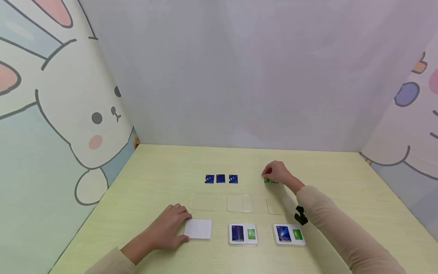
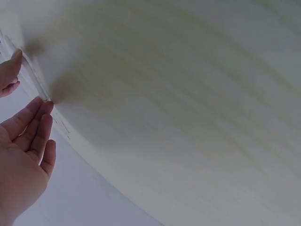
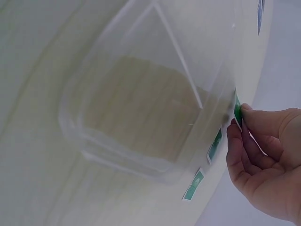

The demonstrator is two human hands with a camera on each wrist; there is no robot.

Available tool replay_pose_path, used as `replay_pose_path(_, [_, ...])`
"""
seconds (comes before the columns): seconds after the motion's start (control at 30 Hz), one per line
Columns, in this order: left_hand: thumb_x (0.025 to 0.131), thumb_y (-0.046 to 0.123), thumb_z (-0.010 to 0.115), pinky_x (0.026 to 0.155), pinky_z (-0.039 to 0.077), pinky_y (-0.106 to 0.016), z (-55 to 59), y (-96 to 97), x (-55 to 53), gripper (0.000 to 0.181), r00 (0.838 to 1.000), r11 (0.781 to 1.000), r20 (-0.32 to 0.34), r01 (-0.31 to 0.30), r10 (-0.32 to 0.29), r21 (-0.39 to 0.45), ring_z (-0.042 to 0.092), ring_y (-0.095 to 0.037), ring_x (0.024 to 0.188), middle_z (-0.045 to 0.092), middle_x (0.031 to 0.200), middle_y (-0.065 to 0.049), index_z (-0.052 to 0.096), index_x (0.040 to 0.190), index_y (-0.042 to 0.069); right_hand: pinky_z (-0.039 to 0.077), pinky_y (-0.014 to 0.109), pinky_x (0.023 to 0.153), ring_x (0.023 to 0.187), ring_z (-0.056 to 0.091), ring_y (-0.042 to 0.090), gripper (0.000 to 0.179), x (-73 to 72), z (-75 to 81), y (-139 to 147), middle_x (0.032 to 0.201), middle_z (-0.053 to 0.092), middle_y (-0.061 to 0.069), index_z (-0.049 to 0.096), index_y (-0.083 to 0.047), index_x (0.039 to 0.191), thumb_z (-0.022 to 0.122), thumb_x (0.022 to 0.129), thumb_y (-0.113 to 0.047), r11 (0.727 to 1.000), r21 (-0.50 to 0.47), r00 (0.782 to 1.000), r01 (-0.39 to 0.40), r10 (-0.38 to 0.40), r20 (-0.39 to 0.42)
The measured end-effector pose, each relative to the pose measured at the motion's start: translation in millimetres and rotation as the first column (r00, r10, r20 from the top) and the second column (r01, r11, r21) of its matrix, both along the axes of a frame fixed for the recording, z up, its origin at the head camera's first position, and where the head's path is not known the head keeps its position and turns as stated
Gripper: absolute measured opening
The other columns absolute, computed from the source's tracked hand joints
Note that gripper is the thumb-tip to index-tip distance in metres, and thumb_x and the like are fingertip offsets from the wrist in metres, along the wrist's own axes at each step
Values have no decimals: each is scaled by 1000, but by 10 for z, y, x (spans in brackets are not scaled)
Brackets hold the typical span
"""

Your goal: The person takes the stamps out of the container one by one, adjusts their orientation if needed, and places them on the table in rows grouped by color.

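A small green card (image 3: pixel 237 113) was pinched by the fingers of the right hand (image 1: pixel 278 172) toward the back of the surface (image 1: pixel 164 161), beside two more green cards (image 3: pixel 214 146), right of three blue cards (image 1: pixel 220 178). A white card (image 1: pixel 199 229) was gripped at its edges between left hand (image 1: pixel 169 227) thumb and fingers, left of two filled clear cases (image 1: pixel 243 244).

3 cards (image 1: pixel 198 228) lie in a row (3 covers (image 1: pixel 236 203) behind them).
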State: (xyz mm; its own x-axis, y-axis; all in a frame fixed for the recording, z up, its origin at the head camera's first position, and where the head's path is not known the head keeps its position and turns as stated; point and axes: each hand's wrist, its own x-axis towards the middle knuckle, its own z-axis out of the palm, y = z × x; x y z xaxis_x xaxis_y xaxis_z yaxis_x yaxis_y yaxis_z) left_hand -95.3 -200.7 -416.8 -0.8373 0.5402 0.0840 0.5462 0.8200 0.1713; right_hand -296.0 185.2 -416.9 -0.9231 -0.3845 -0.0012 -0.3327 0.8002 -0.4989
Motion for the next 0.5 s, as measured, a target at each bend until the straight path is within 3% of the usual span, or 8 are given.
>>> replay_pose_path(0.5, [75,38,78,90,44,-37,8,0,5,46,1000,1000,-14,-1,0,-22,55,-14,98,67,106,1,69,110,9,51,33,69,70,61,15,8,49,67,-7,79,72,11,74,-2,84,70,87,-8,1000,24,1000,8,-7,-27])
